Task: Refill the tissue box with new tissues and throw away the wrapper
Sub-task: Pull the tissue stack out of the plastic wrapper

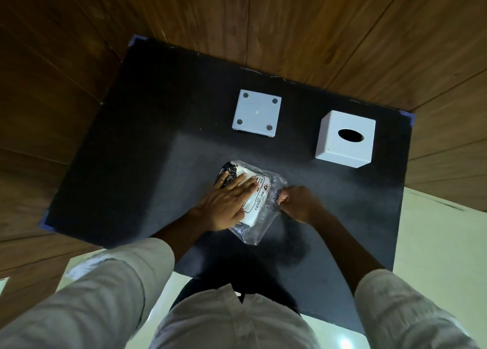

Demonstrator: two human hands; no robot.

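A pack of tissues (259, 198) in a clear plastic wrapper (253, 234) lies in the middle of the black table (126, 164). My left hand (228, 203) lies flat on the pack with its fingers spread, pressing it down. My right hand (296, 202) pinches the wrapper's right edge between closed fingers. The white cube tissue box (345, 139) stands at the back right, its oval slot facing up and dark inside. Its white square base plate (257, 114), with round pads at the corners, lies apart from it at the back middle.
The table is small, with blue tape at its corners (408, 116). Wooden panelling surrounds it at the back and left. A pale tiled floor (434, 243) shows to the right and near my body. No bin is in view.
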